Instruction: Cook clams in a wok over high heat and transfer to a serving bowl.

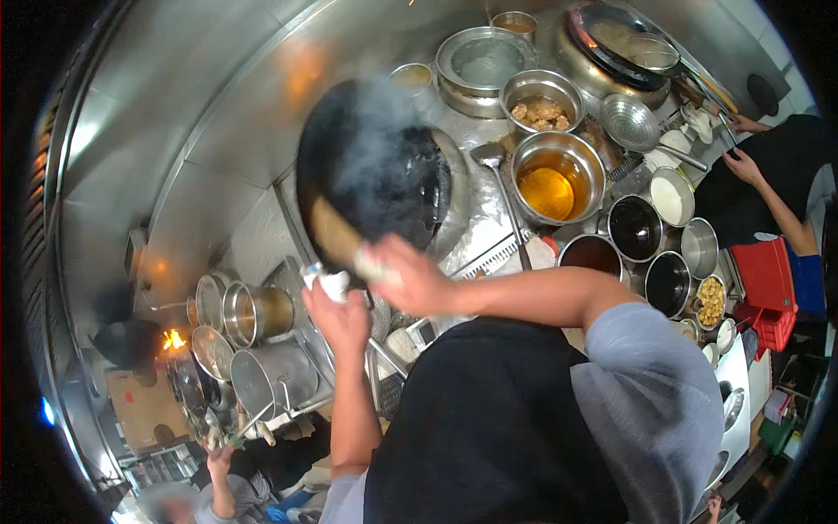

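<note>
A large black wok (pixel 393 177) sits over the burner before me, with steam or smoke rising from it. My left hand (pixel 340 318) grips a bunched white cloth (pixel 332 283) at the wok's near rim. Whatever the cloth wraps is hidden, perhaps the wok's handle. My right hand (pixel 416 278) is blurred and closed around the pale handle of what looks like a bamboo wok brush (pixel 332 230). The brush's tan bristles reach down into the near left side of the wok. A metal wok spatula (pixel 504 190) lies to the wok's right.
Right of the wok stand a pot of amber liquid (pixel 592 164), a pot with meat pieces (pixel 542 110), a perforated ladle (pixel 630 121) and several sauce pots (pixel 635 228). Co-workers' hands show at right (pixel 746 167) and lower left (pixel 219 462). An open flame (pixel 173 339) burns at far left.
</note>
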Motion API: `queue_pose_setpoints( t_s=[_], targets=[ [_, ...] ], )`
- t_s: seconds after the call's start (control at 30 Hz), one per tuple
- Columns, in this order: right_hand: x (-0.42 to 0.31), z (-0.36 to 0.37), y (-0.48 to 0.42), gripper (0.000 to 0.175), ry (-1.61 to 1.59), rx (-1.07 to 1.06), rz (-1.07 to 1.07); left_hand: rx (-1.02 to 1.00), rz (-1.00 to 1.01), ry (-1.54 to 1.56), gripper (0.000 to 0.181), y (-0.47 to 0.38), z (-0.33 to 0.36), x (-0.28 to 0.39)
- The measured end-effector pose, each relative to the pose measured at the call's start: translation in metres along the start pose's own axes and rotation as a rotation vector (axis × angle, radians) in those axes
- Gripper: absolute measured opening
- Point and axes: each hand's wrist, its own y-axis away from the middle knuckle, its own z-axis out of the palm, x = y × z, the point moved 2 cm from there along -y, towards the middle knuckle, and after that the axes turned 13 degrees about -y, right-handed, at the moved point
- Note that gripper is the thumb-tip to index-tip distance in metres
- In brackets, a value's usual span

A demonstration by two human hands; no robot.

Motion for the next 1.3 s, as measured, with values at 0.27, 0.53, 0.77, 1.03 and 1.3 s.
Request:
queue_pose_setpoints(
  t_s=[0.27,0.53,0.77,1.03,1.3],
  targets=[
    [0.072,-0.258,-0.127,0.040,0.648,0.204,0.258,-0.245,-0.733,0.660,0.028,0.025,0.040,-0.098],
    [0.011,-0.242,-0.281,0.059,0.662,0.769,-0.303,-0.332,-1.144,1.351,0.013,0.031,0.150,-0.068],
    [0.174,-0.055,-0.116,0.048,0.820,-0.892,0.152,-0.522,-1.158,1.696,0.024,0.026,0.173,-0.044],
    [0.153,-0.127,-0.165,0.041,0.678,-0.748,0.533,-0.528,-1.176,1.649,0.031,0.048,0.168,-0.020],
    [0.166,-0.129,-0.209,0.068,0.905,0.518,0.049,-0.420,-1.160,1.546,0.026,0.030,0.173,-0.006]
  ],
)
